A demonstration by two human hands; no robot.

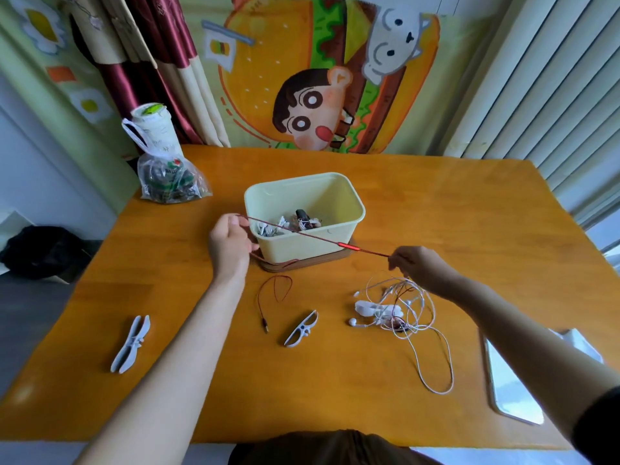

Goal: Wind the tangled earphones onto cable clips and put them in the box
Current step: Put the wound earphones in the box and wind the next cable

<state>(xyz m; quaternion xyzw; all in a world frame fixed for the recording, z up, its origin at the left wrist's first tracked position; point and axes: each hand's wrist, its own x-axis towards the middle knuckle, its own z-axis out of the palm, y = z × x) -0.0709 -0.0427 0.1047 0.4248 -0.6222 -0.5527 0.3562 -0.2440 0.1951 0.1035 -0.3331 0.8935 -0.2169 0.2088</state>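
Red, thin and limp, the earphone cord (349, 247) runs taut between both hands, just in front of the box (302, 250). The left grip (231, 245) has its fingers curled round one end; the right grip (414, 263) pinches the cord just past the inline remote. A loose tail droops to the tabletop (436, 203), its plug (265, 325) lying free. It is probably light, slippery and prone to kinks, so hold the cord itself, not the fragile plug. A cable clip (301, 328) lies near the tail; the white tangle (399, 310) sits below the right wrist.
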